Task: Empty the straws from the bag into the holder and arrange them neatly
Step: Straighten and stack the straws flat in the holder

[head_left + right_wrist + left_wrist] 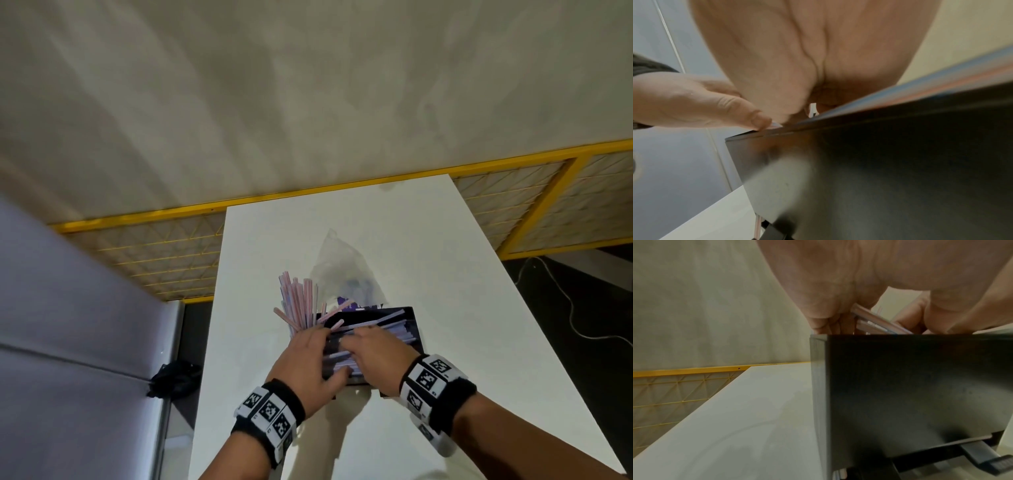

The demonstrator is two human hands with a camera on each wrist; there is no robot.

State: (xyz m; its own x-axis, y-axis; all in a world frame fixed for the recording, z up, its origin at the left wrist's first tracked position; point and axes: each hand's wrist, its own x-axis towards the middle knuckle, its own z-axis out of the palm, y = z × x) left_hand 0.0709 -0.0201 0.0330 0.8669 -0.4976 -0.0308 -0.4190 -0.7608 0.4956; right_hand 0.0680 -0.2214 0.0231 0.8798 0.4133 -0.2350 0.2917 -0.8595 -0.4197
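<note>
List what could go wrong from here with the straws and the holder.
1. Several straws stick up and fan out past the left end of the black holder; as the left hand and right hand work the pile inside, these could tip out onto the white table.
2. The straws in the holder lie crossed at angles, so pressing down might bend some.
3. The clear bag lies against the holder's far side, where a sweeping hand could snag it.
</note>
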